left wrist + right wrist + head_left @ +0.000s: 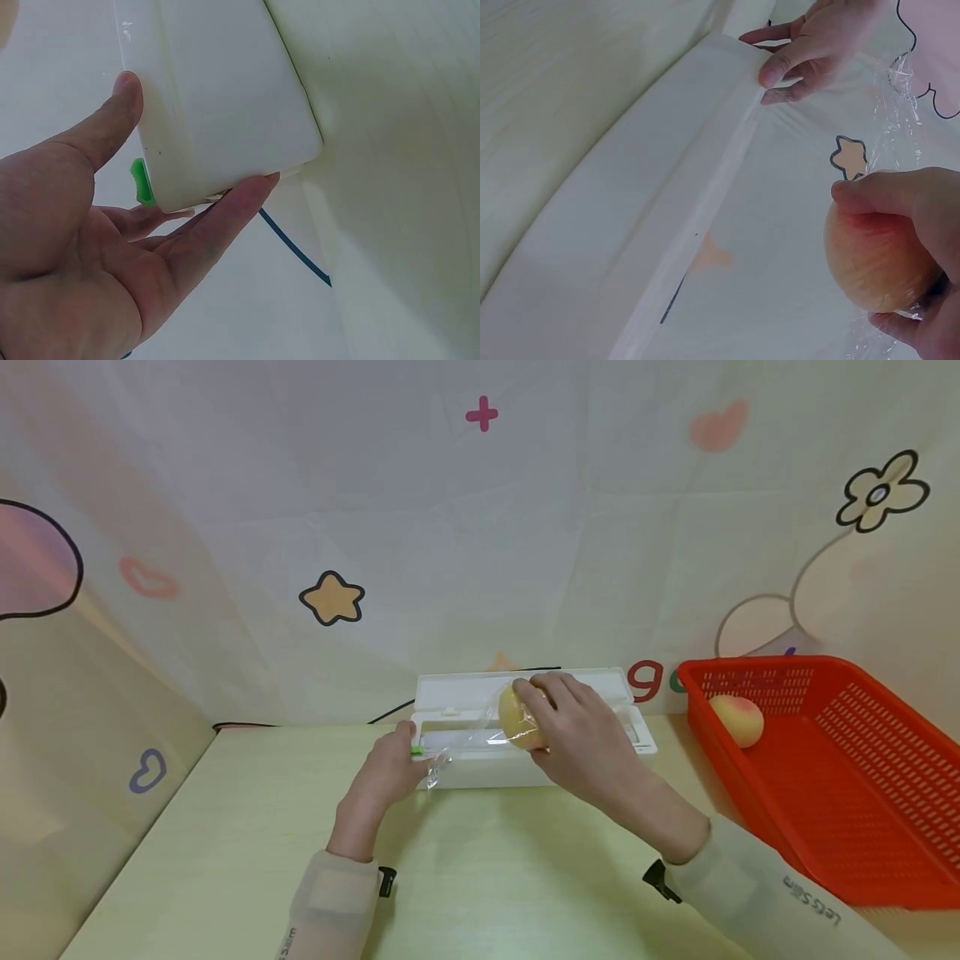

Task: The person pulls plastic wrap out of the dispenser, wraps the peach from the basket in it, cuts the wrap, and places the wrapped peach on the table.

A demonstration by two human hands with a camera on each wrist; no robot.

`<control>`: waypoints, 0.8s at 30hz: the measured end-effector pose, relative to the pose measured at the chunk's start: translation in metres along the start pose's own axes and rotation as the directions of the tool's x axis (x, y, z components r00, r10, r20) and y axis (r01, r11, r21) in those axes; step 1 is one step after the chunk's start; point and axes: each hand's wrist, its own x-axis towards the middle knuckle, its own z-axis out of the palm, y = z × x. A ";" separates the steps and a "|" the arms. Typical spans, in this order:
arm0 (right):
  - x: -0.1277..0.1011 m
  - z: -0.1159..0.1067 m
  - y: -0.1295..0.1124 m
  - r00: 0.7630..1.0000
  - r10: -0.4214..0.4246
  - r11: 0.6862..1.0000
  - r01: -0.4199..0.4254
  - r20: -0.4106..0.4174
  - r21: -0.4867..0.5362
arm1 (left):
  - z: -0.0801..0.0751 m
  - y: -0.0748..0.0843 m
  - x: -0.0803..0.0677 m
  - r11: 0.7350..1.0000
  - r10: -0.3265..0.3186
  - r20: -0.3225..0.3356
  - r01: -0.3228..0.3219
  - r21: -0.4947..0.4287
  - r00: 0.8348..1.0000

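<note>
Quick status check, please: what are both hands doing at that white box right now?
Left hand steadies white dispenser box. Right hand grips peach, cling film around it. Nothing blocking.

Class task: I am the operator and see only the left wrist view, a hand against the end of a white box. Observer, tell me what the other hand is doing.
Observer: The right hand grips a yellowish peach above the white box, with clear film stretched round the fruit.
Operator: Where does that film lead?
Observer: In the head view it runs from the peach down towards the left hand, at the box's end by a green slider.
Operator: Anything else on the table?
Observer: A red basket stands on the person's right, with a second peach inside, near its far corner.
Operator: Is the box lid up?
Observer: Yes, it stands open behind the peach.
</note>
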 end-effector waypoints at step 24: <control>0.003 -0.031 -0.010 0.999 -0.002 1.000 0.003 -0.048 0.021 | -0.001 0.000 0.000 0.999 -0.022 0.000 0.022 -0.027 1.000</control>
